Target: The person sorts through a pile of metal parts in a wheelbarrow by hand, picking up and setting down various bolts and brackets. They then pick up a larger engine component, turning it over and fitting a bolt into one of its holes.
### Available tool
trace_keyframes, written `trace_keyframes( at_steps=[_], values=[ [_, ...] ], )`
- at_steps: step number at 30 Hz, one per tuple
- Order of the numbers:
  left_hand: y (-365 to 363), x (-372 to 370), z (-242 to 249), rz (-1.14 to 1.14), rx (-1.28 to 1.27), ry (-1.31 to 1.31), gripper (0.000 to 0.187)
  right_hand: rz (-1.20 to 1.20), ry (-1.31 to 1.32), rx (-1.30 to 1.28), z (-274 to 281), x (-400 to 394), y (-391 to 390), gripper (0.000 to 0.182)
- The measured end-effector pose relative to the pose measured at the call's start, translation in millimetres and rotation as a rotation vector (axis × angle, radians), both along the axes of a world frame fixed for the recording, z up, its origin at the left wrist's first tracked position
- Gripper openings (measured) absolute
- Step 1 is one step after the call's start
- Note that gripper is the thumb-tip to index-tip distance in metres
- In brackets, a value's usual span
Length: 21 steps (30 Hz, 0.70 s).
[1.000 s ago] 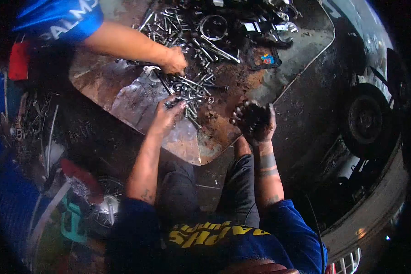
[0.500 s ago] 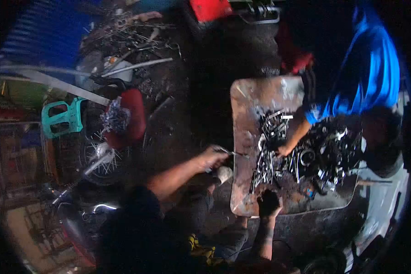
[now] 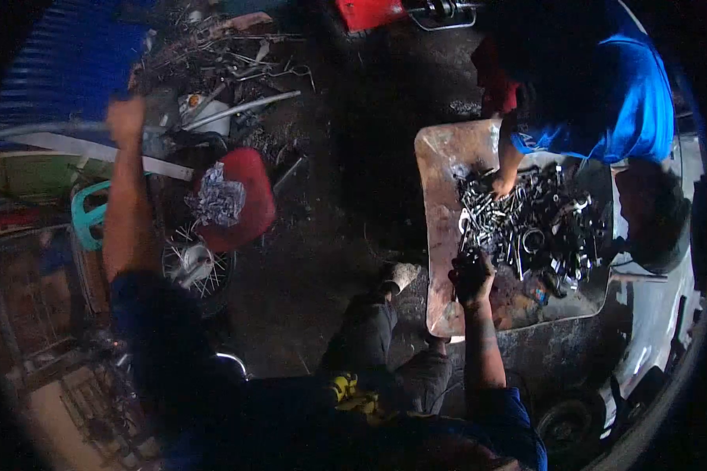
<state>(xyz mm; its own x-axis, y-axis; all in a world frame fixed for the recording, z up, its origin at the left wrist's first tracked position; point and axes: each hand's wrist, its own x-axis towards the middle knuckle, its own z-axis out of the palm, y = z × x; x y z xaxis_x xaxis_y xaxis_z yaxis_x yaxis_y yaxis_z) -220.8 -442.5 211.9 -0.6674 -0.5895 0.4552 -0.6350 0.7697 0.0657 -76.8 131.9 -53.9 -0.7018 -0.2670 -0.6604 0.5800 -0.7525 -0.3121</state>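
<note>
My left hand (image 3: 126, 124) is stretched far out to the left, in front of a long grey bar (image 3: 55, 130). Its fingers look curled, but blur hides what is in them. My right hand (image 3: 484, 284) is closed around a dark, blackened object (image 3: 468, 276) whose kind I cannot make out. It is over the near part of a worn board (image 3: 441, 235). Just beyond that hand lies a heap of wrenches, sockets and other metal parts (image 3: 518, 224). A co-worker's hand (image 3: 504, 185) reaches into the heap from the far side.
A co-worker in a blue shirt (image 3: 636, 102) leans over the board's far right. At left are a red seat (image 3: 255, 196) with a crumpled cloth (image 3: 218, 196), a spoked wheel (image 3: 200, 267) and a green plastic stool (image 3: 86, 216). Scrap metal (image 3: 236, 63) lies beyond them.
My left hand has swung from the board's left edge, where it held a shiny metal tool, far to the left. My right hand is now closer to the metal heap. The view has shifted.
</note>
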Motion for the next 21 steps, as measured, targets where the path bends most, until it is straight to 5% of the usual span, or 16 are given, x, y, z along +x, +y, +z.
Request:
trace_keyframes(
  at_steps=[3, 5, 6, 9, 10, 12, 13, 15, 16, 18, 19, 20, 21],
  values=[
    [37, 14, 1, -0.266, 0.084, 0.176, 0.029, 0.069, 0.117, -0.19, -21, -7, -16, 0.023],
    [70, 40, -80, -0.504, 0.333, 0.14, 0.038, 0.13, 0.124, 0.333, -13, -6, -42, 0.028],
    [122, 66, -106, -0.51, 0.797, 0.06, 0.044, 0.078, 0.232, 0.243, -25, 1, -51, 0.028],
    [251, 154, -222, 0.038, 2.062, -0.03, 0.061, 0.225, 0.55, 0.574, -58, 30, -89, 0.039],
    [296, 161, -194, 0.404, 2.318, 0.096, 0.046, 0.32, 0.502, 0.567, -36, 37, -105, 0.046],
    [330, 193, -238, 0.301, 2.836, 0.57, 0.049, 0.692, 0.956, 1.019, 4, 40, -124, 0.062],
    [340, 212, -274, 0.313, 2.842, 0.557, 0.049, 0.693, 0.943, 1.026, 33, 36, -132, 0.062],
    [345, 235, -300, 0.256, 2.632, 0.944, 0.047, 1.387, 1.312, 1.41, 83, 30, -140, 0.074],
    [342, 239, -302, 0.228, 2.554, 1.068, 0.046, 1.387, 1.312, 1.419, 83, 32, -140, 0.074],
    [293, 211, -246, 0.287, 2.803, 0.697, 0.041, 1.25, 1.343, 1.575, 84, 36, -139, 0.077],
    [274, 195, -243, 0.209, 2.643, 0.933, 0.039, 1.266, 1.209, 1.457, 103, 28, -136, 0.073],
    [238, 159, -194, 0.428, 2.938, 1.207, 0.037, 1.267, 1.197, 1.457, 104, 25, -132, 0.073],
    [177, 134, -210, 0.493, 2.442, 1.451, 0.039, 0.931, 1.06, 1.318, 101, 23, -122, 0.07]
  ],
)
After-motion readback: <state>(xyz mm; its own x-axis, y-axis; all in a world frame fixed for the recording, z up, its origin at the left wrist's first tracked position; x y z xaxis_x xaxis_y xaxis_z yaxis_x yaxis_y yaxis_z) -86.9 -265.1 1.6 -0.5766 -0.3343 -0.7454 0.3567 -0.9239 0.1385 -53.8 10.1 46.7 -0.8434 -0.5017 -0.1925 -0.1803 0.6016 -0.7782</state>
